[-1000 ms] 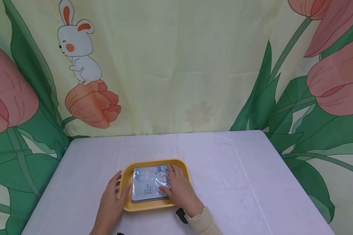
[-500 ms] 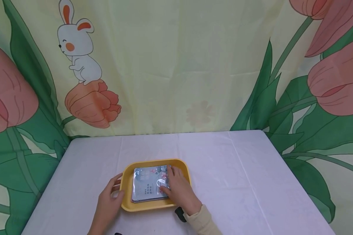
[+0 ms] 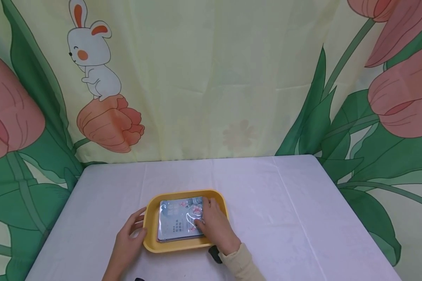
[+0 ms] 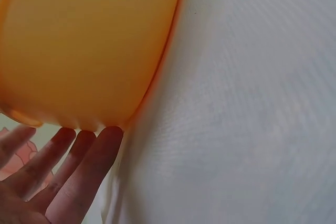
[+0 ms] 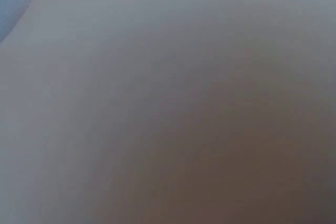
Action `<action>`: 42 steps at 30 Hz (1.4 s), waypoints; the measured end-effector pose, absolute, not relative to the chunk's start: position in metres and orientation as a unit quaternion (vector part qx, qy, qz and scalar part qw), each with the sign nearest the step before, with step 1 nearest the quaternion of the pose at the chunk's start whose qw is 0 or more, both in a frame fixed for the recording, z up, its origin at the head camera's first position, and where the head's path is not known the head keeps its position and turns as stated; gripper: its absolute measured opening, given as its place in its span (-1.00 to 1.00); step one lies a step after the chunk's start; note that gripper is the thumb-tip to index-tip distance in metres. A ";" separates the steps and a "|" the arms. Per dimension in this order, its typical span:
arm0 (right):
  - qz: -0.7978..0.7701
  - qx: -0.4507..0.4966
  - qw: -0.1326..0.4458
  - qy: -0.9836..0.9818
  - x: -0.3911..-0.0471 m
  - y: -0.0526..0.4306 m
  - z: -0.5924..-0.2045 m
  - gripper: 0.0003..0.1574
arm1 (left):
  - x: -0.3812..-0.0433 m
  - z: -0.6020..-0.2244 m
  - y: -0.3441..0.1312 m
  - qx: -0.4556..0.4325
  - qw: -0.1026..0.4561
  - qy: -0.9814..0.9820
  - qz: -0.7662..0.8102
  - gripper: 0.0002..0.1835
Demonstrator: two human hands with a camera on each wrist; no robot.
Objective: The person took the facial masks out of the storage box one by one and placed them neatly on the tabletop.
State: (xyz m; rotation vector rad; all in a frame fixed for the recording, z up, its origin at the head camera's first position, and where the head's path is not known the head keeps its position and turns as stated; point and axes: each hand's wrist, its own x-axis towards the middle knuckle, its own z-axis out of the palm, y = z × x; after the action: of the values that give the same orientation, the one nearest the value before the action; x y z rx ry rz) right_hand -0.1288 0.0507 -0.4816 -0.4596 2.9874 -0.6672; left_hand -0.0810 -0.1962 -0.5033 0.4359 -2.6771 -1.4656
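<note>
A yellow tray [image 3: 183, 246] lies on the table in the head view, with a short stack of glossy light-blue sachets [image 3: 176, 218] in it. Pink flowers and dark characters are printed on the top one. My left hand [image 3: 127, 238] is at the tray's left end, its extended fingertips touching the outer wall, as the tray [image 4: 89, 51] and the left hand [image 4: 68, 177] in the left wrist view confirm. My right hand [image 3: 219, 226] rests over the right end of the sachets, thumb on the top one; its other fingertips are partly hidden. The right wrist view is a blur.
A white cloth covers the table [image 3: 267, 203]. Behind it hangs a curtain [image 3: 211, 86] printed with tulips and a rabbit. A small black object [image 3: 215, 254] shows beside the right wrist, and another dark piece [image 3: 139, 279] at the bottom edge.
My left thumb has come off the tray's left rim, and that hand has drawn slightly left. My right thumb and fingers have slid slightly right over the sachets. The tray has barely moved.
</note>
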 end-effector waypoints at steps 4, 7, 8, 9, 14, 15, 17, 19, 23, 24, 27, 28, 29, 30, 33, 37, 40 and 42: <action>-0.209 -0.146 0.020 0.967 -0.130 0.050 -0.482 -0.02 | -0.081 -0.503 -0.195 0.140 0.036 -0.868 -0.474 -0.38; -0.211 -0.143 0.015 0.967 -0.132 0.048 -0.482 -0.04 | -0.081 -0.503 -0.194 0.140 0.038 -0.869 -0.473 -0.38; -0.211 -0.142 0.014 0.967 -0.132 0.048 -0.483 -0.04 | -0.081 -0.503 -0.194 0.140 0.038 -0.869 -0.473 -0.38; -0.213 -0.141 0.013 0.967 -0.133 0.048 -0.483 -0.05 | -0.081 -0.503 -0.194 0.139 0.040 -0.869 -0.474 -0.38; -0.224 -0.141 0.007 0.964 -0.134 0.046 -0.483 -0.05 | -0.081 -0.504 -0.195 0.129 0.049 -0.866 -0.480 -0.39; -0.229 -0.140 0.008 0.963 -0.134 0.046 -0.483 -0.05 | -0.080 -0.504 -0.195 0.126 0.051 -0.866 -0.482 -0.39; -0.243 -0.134 0.014 0.961 -0.134 0.045 -0.482 -0.03 | -0.080 -0.505 -0.196 0.120 0.055 -0.866 -0.482 -0.39; -0.261 -0.125 0.023 0.957 -0.134 0.044 -0.481 -0.02 | -0.080 -0.506 -0.197 0.116 0.058 -0.866 -0.483 -0.39; -0.288 -0.115 0.037 0.950 -0.135 0.042 -0.479 -0.04 | -0.081 -0.507 -0.197 0.116 0.063 -0.867 -0.481 -0.39; -0.292 -0.116 0.038 0.948 -0.135 0.042 -0.479 -0.06 | -0.081 -0.508 -0.197 0.117 0.064 -0.867 -0.481 -0.39; -0.307 -0.124 0.038 0.943 -0.136 0.043 -0.478 -0.11 | -0.081 -0.507 -0.197 0.117 0.063 -0.867 -0.480 -0.39; -0.311 -0.130 0.035 0.941 -0.136 0.044 -0.479 -0.13 | -0.081 -0.507 -0.197 0.117 0.063 -0.868 -0.479 -0.40; -0.314 -0.134 0.032 0.939 -0.136 0.045 -0.479 -0.14 | -0.081 -0.507 -0.197 0.116 0.062 -0.868 -0.479 -0.40; -0.318 -0.137 0.029 0.938 -0.136 0.046 -0.479 -0.14 | -0.081 -0.507 -0.197 0.116 0.060 -0.868 -0.480 -0.39; -0.326 -0.148 0.024 0.934 -0.135 0.048 -0.480 -0.17 | -0.080 -0.508 -0.198 0.117 0.057 -0.867 -0.480 -0.39; -0.326 -0.145 0.026 0.934 -0.134 0.049 -0.481 -0.21 | -0.080 -0.509 -0.199 0.117 0.054 -0.865 -0.484 -0.38; -0.324 -0.142 0.025 0.935 -0.134 0.049 -0.481 -0.23 | -0.080 -0.509 -0.199 0.117 0.052 -0.866 -0.483 -0.38; -0.327 -0.142 0.025 0.934 -0.134 0.049 -0.481 -0.23 | -0.080 -0.508 -0.199 0.120 0.051 -0.869 -0.478 -0.38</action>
State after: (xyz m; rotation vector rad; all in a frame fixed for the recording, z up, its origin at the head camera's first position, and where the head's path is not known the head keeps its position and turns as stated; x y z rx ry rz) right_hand -0.1343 0.0493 -0.4812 -0.4389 2.8875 -1.0115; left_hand -0.0800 -0.1985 -0.5079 0.3639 -2.6449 -1.4534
